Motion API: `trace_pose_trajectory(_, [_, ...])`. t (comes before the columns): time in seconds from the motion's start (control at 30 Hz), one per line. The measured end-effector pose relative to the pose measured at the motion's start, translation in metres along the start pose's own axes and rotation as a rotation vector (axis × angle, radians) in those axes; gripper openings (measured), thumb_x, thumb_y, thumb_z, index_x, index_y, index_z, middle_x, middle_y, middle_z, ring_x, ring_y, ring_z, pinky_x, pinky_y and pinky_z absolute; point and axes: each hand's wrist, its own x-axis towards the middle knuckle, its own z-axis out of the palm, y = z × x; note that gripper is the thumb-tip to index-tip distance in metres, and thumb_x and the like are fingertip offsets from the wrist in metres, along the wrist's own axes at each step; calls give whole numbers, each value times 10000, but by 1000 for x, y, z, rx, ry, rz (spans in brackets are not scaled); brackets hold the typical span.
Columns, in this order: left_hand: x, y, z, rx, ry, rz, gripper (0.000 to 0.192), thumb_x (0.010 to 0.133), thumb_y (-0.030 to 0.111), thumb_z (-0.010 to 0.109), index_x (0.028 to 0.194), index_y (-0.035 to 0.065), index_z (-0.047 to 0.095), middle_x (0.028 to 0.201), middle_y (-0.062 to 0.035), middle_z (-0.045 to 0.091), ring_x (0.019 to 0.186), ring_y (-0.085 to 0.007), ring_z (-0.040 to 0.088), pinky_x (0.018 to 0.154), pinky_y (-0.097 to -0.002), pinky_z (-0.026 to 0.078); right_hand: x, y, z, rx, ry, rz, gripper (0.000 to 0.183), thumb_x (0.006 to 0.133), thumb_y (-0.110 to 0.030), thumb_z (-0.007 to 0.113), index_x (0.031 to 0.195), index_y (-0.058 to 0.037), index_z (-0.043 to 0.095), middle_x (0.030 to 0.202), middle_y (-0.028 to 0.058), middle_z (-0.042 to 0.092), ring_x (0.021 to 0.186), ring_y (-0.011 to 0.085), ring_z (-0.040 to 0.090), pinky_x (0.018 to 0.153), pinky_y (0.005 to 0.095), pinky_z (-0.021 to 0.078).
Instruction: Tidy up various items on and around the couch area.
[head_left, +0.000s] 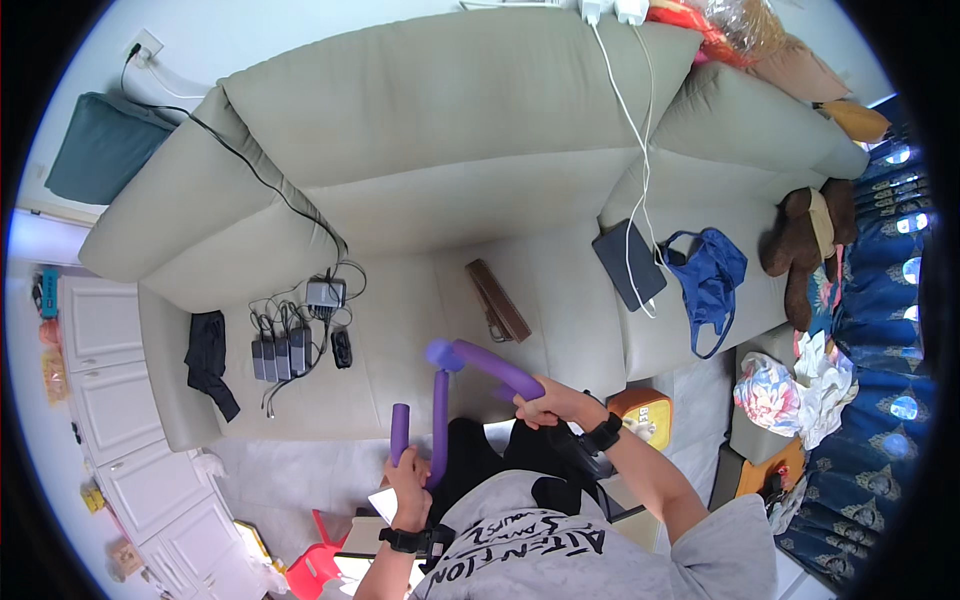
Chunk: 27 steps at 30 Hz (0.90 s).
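A purple foam-covered thigh exerciser (440, 412) with a blue-violet round hub (444, 355) is in front of my body, over the sofa's front edge. My left hand (409, 476) closes around the lower bend of its left arm, whose free foam end points up. My right hand (541, 405) grips the right foam arm (495, 364) near its outer part; some of that arm is hidden behind the hand. Black bands are on both wrists. Beyond the hub a rolled or folded brown belt (499, 301) lies on the sofa seat.
On the beige sofa (487, 180) lie several black power adapters (281, 356) with cables, dark folded cloth (208, 360), a dark tablet-like slab (628, 264) with white cables, a blue garment (709, 274) and a brown plush toy (795, 251). A yellow-and-brown bag (646, 420) stands by the sofa; a red chair (315, 566) is lower left.
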Motion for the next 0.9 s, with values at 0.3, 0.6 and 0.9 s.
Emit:
trace_pose_trajectory(0.3, [-9, 49, 33, -160, -341, -71, 201, 766, 81, 498, 583, 73, 413, 397, 17, 311, 322, -83, 272, 409, -239, 302, -33, -31, 73, -202, 261, -205, 193, 690, -62, 572, 574, -68, 419, 521, -15, 427, 433, 54, 366, 462, 203, 309])
trace_pose_trajectory(0.6, [-21, 70, 64, 40, -634, -164, 239, 748, 76, 500, 533, 70, 396, 402, 19, 309, 333, -83, 273, 402, -234, 296, -44, -7, 104, -238, 355, -391, 271, 684, -31, 554, 517, -39, 340, 496, -16, 295, 466, 86, 261, 443, 265, 224])
trace_pose_trajectory(0.9, [-77, 68, 69, 141, -754, -17, 280, 761, 19, 442, 508, 58, 329, 454, -6, 345, 401, -111, 316, 420, -264, 286, -31, -35, 92, -214, 446, -473, 171, 672, -72, 585, 544, -10, 487, 523, 21, 489, 503, 102, 481, 508, 223, 388])
